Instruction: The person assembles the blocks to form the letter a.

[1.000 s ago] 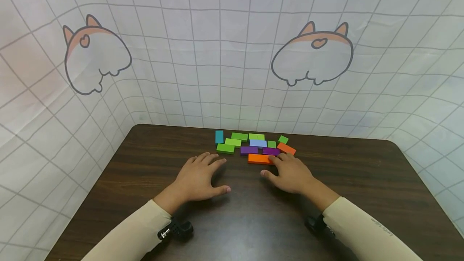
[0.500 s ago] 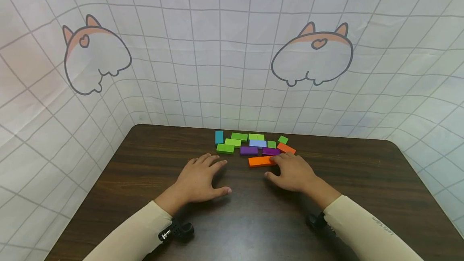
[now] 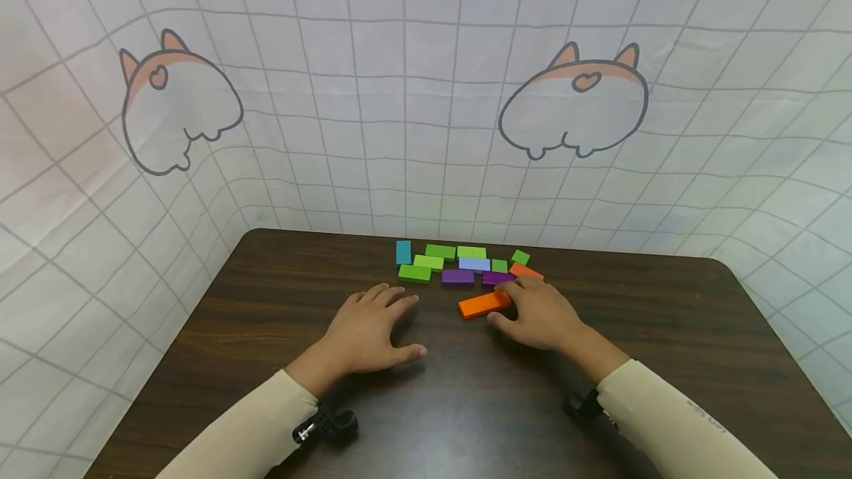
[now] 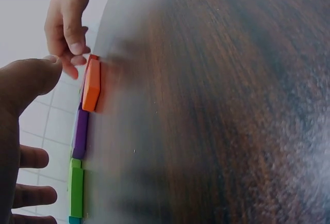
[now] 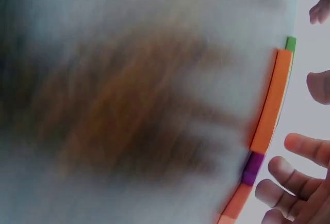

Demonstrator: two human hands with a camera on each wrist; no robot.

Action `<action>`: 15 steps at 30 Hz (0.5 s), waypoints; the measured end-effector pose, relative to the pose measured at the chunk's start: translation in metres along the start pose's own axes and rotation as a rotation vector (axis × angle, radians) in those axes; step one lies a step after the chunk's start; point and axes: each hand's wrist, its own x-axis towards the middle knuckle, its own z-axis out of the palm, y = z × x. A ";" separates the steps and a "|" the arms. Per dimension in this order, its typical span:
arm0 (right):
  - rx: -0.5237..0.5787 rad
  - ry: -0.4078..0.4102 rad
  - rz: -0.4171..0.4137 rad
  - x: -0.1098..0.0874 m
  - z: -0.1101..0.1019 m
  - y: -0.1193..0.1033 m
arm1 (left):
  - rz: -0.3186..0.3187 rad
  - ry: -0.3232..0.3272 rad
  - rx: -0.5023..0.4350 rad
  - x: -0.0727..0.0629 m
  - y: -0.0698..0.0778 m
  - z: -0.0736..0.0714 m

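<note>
A long orange block (image 3: 479, 306) lies slanted on the dark wooden table (image 3: 439, 412), nearest to me among the coloured blocks. My right hand (image 3: 542, 316) is at its right end, index fingertip on or just over it, thumb spread apart. In the right wrist view, the fingers (image 5: 304, 146) look loosely extended beside the orange block (image 5: 270, 105); contact is not clear there. My left hand (image 3: 366, 331) hovers low or rests on the table to the left, fingers spread, holding nothing. Behind the orange block lie two purple blocks (image 3: 458, 278), one partly covered by my right fingers.
At the table's far edge are several green blocks (image 3: 415, 273), a teal block (image 3: 403, 252), a light blue block (image 3: 474, 265) and a second orange block (image 3: 526, 271). A white gridded curtain (image 3: 426, 131) surrounds the table's back and sides.
The orange block has slid towards me, away from the purple blocks, and turned so its left end lies nearer. My right hand moved slightly with it. The left hand has hardly moved.
</note>
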 end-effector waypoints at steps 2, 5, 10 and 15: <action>0.007 -0.006 -0.006 -0.001 0.001 -0.004 | 0.001 0.000 0.002 0.000 0.000 0.001; -0.011 -0.028 -0.017 -0.002 0.003 -0.009 | 0.000 -0.002 0.004 0.000 0.000 0.002; -0.038 -0.039 -0.020 -0.004 0.003 -0.012 | -0.004 -0.004 0.004 0.000 0.001 0.003; -0.021 -0.046 -0.012 -0.004 0.004 -0.010 | 0.002 0.001 -0.002 -0.002 0.001 0.003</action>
